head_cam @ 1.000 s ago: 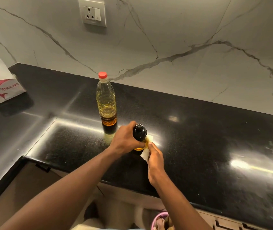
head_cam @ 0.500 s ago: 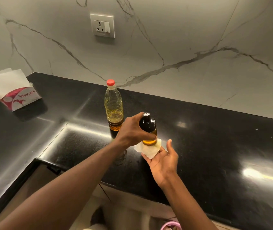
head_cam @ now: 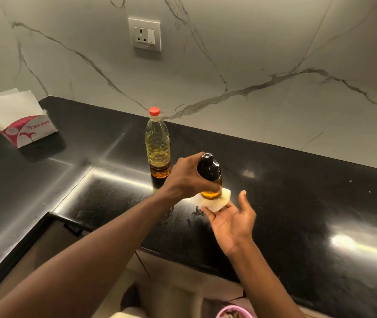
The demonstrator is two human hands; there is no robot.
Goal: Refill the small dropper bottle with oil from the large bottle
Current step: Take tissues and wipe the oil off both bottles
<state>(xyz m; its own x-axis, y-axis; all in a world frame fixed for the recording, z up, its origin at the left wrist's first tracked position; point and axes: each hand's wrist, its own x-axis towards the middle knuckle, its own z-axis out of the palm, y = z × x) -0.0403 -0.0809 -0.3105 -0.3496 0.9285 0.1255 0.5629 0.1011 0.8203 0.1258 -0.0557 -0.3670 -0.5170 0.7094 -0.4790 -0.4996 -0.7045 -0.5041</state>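
My left hand (head_cam: pixel 186 177) grips the small dropper bottle (head_cam: pixel 210 174) round its body and holds it above the black counter (head_cam: pixel 297 203); the bottle has a black dropper cap and amber oil showing at its base. Under the bottle, my right hand (head_cam: pixel 233 220) lies palm up with straight fingers, carrying a folded white tissue (head_cam: pixel 215 201) against the bottle's bottom. The large oil bottle (head_cam: pixel 157 145), clear with a red cap and yellow oil, stands upright on the counter just behind my left hand.
A tissue box (head_cam: pixel 25 125) with white sheets sticking out sits at the counter's far left. A wall socket (head_cam: pixel 145 34) is on the marble backsplash. The counter's front edge runs below my forearms, and a pink-rimmed bin (head_cam: pixel 233 313) shows beneath it.
The dropper bottle has been lifted off the counter by my left hand. My right hand has turned palm up and moved the tissue from the bottle's side to under its base.
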